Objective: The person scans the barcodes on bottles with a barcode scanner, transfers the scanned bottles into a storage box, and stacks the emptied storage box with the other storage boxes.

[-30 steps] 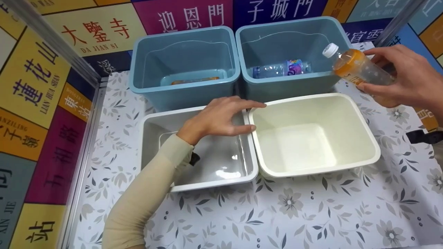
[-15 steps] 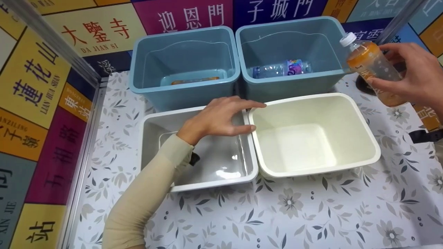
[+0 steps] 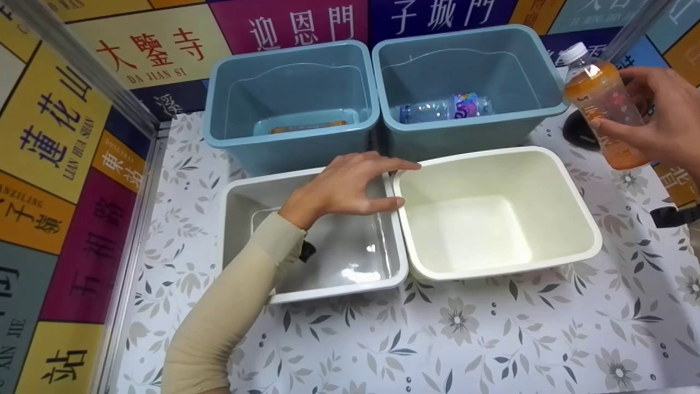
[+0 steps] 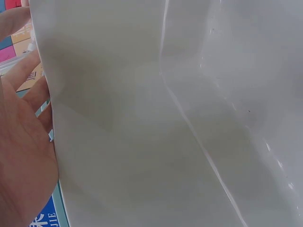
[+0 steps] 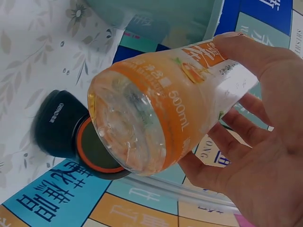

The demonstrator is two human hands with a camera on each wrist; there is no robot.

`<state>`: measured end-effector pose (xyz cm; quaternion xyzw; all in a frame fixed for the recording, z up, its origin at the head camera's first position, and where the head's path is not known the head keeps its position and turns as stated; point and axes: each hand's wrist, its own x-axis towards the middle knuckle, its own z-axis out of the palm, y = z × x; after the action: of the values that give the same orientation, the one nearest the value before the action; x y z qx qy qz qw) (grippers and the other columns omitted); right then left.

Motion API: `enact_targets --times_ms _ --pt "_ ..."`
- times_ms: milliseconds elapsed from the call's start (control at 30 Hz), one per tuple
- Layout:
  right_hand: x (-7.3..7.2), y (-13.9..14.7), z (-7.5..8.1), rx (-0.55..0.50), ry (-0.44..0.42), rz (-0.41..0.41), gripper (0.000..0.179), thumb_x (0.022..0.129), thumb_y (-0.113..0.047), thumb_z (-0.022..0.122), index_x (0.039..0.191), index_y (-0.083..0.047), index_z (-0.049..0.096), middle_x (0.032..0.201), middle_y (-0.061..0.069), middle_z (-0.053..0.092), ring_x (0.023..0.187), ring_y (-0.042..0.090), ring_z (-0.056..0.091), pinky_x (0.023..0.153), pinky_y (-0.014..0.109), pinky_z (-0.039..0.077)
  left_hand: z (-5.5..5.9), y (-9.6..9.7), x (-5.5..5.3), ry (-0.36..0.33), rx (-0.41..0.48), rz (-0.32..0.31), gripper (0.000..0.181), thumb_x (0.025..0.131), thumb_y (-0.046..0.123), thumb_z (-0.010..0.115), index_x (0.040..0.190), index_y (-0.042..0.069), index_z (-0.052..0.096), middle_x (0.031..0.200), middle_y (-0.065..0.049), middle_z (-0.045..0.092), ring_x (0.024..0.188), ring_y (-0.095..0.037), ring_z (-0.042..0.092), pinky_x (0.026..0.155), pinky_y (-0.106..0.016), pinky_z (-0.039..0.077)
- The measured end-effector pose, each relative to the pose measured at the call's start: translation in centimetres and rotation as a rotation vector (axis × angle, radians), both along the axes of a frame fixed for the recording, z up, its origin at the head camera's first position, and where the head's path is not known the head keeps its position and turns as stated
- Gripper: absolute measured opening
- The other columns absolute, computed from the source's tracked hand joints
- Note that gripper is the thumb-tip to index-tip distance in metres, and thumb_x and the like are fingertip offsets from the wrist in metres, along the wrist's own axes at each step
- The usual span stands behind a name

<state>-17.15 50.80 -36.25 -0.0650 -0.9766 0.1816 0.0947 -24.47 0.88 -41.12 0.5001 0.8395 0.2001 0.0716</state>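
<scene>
My right hand (image 3: 664, 117) grips a plastic drink bottle (image 3: 610, 115) with a white cap and an orange label, tilted cap up and left. In the right wrist view its clear base (image 5: 125, 125) faces the camera, with the thumb and fingers round the label. The bottle is just right of the right blue bin (image 3: 465, 131). My left hand (image 3: 350, 183) reaches over the grey bin (image 3: 339, 295), thumb and index finger spread, their tips at the adjoining rim of the cream bin (image 3: 492, 208). Beside the grey bin's wall, the left wrist view shows the palm (image 4: 23, 161).
The left blue bin (image 3: 301, 145) holds an orange-labelled item (image 3: 309, 127). A clear bottle with a purple label (image 3: 465, 106) lies in the right blue bin. Behind the held bottle, a dark object with an orange ring (image 5: 61, 123) lies on the floral tabletop (image 3: 459, 328).
My right hand has moved the bottle rightward, away from over the right blue bin's rim, and turned it more upright. The left hand and the bins have stayed put.
</scene>
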Motion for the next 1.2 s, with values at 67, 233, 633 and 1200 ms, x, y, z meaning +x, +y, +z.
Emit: enact_targets --times_ms 67,233,633,1200 --pt "0.0 0.3 -0.2 0.0 0.005 -0.003 0.08 0.09 -0.032 0.073 0.156 -0.016 0.032 0.135 0.023 0.047 0.095 0.013 0.038 0.08 0.003 0.03 0.0 0.0 0.0 -0.002 0.002 0.003 0.061 0.088 0.073 0.047 0.147 0.058 0.036 0.137 0.026 0.056 0.115 -0.006 0.055 0.088 -0.037 0.048" --pt "0.1 0.7 -0.9 0.004 0.013 -0.022 0.078 0.092 -0.032 0.071 0.156 -0.014 0.031 0.139 0.024 0.046 0.101 0.022 0.04 0.108 0.029 0.041 0.0 0.0 0.1 -0.006 0.002 0.004 0.061 0.088 0.073 0.047 0.146 0.059 0.036 0.138 0.027 0.055 0.116 -0.006 0.054 0.09 -0.037 0.048" --pt "0.2 1.2 -1.4 -0.043 0.031 -0.079 0.075 0.094 -0.023 0.067 0.158 -0.021 0.027 0.148 0.022 0.037 0.128 0.043 0.039 0.118 0.032 0.034 0.1 0.0 0.1 -0.001 0.003 0.002 0.061 0.088 0.073 0.048 0.146 0.058 0.036 0.134 0.022 0.059 0.112 -0.006 0.055 0.084 -0.036 0.047" --pt "0.2 1.4 -1.9 -0.023 0.061 -0.085 0.077 0.095 -0.021 0.066 0.159 -0.018 0.024 0.151 0.026 0.033 0.132 0.048 0.041 0.114 0.061 0.034 0.0 0.0 0.0 0.005 0.011 -0.002 0.061 0.089 0.074 0.046 0.147 0.057 0.037 0.137 0.023 0.058 0.115 -0.007 0.056 0.085 -0.037 0.048"
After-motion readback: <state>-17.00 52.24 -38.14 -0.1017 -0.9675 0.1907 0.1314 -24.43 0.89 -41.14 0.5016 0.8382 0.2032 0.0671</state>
